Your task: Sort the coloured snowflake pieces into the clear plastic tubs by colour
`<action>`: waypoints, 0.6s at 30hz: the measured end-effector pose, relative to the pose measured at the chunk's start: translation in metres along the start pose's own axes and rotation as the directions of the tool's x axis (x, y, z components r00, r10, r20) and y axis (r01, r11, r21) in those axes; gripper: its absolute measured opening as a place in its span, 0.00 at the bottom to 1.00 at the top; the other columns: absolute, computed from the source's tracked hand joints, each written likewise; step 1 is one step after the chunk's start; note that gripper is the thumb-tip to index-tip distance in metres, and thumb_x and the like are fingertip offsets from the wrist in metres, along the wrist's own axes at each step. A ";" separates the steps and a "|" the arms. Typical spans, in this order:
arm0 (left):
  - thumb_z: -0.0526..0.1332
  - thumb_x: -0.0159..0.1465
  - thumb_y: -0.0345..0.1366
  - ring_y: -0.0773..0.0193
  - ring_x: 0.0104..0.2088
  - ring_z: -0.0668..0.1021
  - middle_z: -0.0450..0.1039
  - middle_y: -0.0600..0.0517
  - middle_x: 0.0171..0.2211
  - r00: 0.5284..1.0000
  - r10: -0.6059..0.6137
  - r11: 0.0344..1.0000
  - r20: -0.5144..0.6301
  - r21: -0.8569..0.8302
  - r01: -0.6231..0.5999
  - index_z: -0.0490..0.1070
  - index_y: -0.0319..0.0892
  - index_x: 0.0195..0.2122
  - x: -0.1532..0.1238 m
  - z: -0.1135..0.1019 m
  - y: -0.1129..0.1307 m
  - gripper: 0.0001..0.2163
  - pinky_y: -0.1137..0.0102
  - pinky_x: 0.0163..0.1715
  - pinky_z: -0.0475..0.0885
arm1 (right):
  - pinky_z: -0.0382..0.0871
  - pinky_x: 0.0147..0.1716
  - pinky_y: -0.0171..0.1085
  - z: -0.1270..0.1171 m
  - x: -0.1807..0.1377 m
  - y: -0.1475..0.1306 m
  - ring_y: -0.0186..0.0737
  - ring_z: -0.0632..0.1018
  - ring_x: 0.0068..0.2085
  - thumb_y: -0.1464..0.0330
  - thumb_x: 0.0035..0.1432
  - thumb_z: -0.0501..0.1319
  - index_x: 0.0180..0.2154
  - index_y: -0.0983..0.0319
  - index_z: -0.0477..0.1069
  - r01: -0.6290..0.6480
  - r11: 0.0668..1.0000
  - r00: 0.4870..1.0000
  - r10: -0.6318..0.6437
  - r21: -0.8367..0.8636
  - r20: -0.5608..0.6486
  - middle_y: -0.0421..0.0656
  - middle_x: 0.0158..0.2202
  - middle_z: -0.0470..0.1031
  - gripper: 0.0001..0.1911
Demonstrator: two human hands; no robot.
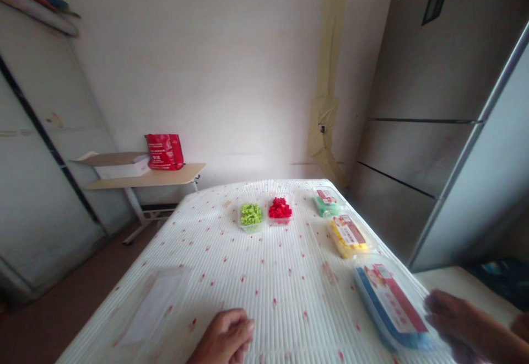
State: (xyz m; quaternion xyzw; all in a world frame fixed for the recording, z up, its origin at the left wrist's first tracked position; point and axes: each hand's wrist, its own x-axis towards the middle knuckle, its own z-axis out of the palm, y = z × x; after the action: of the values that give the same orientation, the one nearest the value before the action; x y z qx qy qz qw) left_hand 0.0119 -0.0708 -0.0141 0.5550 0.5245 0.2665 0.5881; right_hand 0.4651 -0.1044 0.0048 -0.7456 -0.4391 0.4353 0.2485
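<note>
My left hand (225,337) rests on the white, red-speckled tablecloth (248,276) near the front edge, fingers curled loosely, nothing visible in it. My right hand (454,317) touches the near end of a clear box of blue pieces (388,306) with a red-and-white label, fingers partly spread along its edge. Further along the right side lie a box of yellow pieces (349,235) and a box of green pieces (326,201). At the far middle stand an open tub of light-green bricks (250,214) and one of red bricks (280,208).
A clear flat lid or tray (155,303) lies on the table's near left. A low wooden side table (144,178) with a red bag (164,151) and a white box stands by the wall. A grey fridge (433,121) rises at right.
</note>
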 end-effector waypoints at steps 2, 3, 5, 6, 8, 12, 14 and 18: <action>0.58 0.48 0.60 0.73 0.16 0.64 0.61 0.58 0.17 1.000 0.011 1.000 0.001 -0.006 -0.011 0.61 0.41 0.21 0.001 0.000 -0.001 0.24 0.76 0.16 0.56 | 0.49 0.07 0.31 0.001 -0.001 -0.005 0.30 0.61 0.08 0.52 0.28 0.55 0.22 0.56 0.51 -0.036 0.999 0.999 0.036 -0.018 0.010 0.35 0.09 0.58 0.20; 0.58 0.48 0.60 0.73 0.16 0.63 0.61 0.58 0.17 1.000 0.021 1.000 -0.001 -0.007 -0.021 0.61 0.41 0.21 0.002 0.000 -0.002 0.23 0.76 0.16 0.56 | 0.49 0.07 0.31 0.001 -0.003 -0.007 0.30 0.62 0.08 0.53 0.27 0.55 0.22 0.56 0.50 -0.047 0.999 0.999 0.047 -0.021 0.014 0.36 0.10 0.59 0.21; 0.57 0.49 0.60 0.74 0.15 0.63 0.61 0.58 0.16 0.999 0.040 0.999 -0.007 -0.004 -0.040 0.60 0.41 0.21 0.004 0.001 -0.006 0.23 0.76 0.15 0.56 | 0.50 0.08 0.31 0.003 -0.005 -0.011 0.30 0.62 0.08 0.53 0.26 0.55 0.21 0.57 0.49 -0.056 0.998 0.998 0.056 -0.021 0.016 0.35 0.10 0.58 0.21; 0.57 0.49 0.60 0.74 0.15 0.62 0.61 0.58 0.16 0.999 0.046 0.999 -0.012 -0.004 -0.046 0.60 0.41 0.21 0.004 0.001 -0.008 0.23 0.76 0.14 0.55 | 0.51 0.08 0.31 0.003 -0.006 -0.014 0.30 0.61 0.08 0.52 0.25 0.55 0.21 0.57 0.49 -0.057 0.998 0.998 0.058 -0.018 0.014 0.35 0.10 0.58 0.21; 0.57 0.49 0.59 0.74 0.15 0.63 0.61 0.58 0.16 0.998 0.051 0.999 -0.021 -0.008 -0.052 0.61 0.41 0.21 0.006 0.002 -0.011 0.23 0.76 0.14 0.55 | 0.51 0.08 0.32 0.005 -0.007 -0.018 0.29 0.60 0.07 0.52 0.24 0.54 0.21 0.57 0.49 -0.065 0.998 0.998 0.065 -0.025 0.001 0.34 0.09 0.57 0.22; 0.57 0.49 0.59 0.74 0.15 0.63 0.61 0.58 0.16 0.998 0.058 0.998 -0.029 -0.024 -0.059 0.61 0.41 0.21 0.005 0.003 -0.011 0.23 0.76 0.14 0.55 | 0.54 0.09 0.32 0.002 -0.004 -0.023 0.29 0.61 0.08 0.52 0.26 0.56 0.22 0.57 0.51 -0.044 0.997 0.999 0.046 -0.055 0.029 0.36 0.09 0.59 0.21; 0.57 0.48 0.59 0.74 0.15 0.63 0.61 0.58 0.16 0.998 0.054 0.998 -0.032 -0.027 -0.055 0.61 0.41 0.20 0.004 0.003 -0.008 0.23 0.76 0.14 0.55 | 0.54 0.10 0.32 0.000 0.001 -0.022 0.30 0.62 0.09 0.53 0.29 0.59 0.22 0.56 0.51 -0.011 0.999 0.999 0.013 -0.043 0.042 0.38 0.10 0.61 0.21; 0.58 0.49 0.57 0.74 0.15 0.63 0.61 0.58 0.16 0.996 0.051 0.998 -0.066 -0.041 -0.054 0.61 0.41 0.21 0.001 0.004 -0.003 0.21 0.76 0.14 0.54 | 0.54 0.11 0.33 -0.001 0.010 -0.013 0.32 0.64 0.10 0.53 0.36 0.60 0.21 0.55 0.52 0.020 0.999 1.000 -0.020 -0.045 -0.003 0.40 0.11 0.62 0.19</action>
State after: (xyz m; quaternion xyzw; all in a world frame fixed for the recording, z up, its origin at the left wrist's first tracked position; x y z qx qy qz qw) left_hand 0.0152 -0.0726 -0.0180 0.5468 0.5229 0.3110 0.5752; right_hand 0.4628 -0.0895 0.0110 -0.7474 -0.4558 0.4215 0.2366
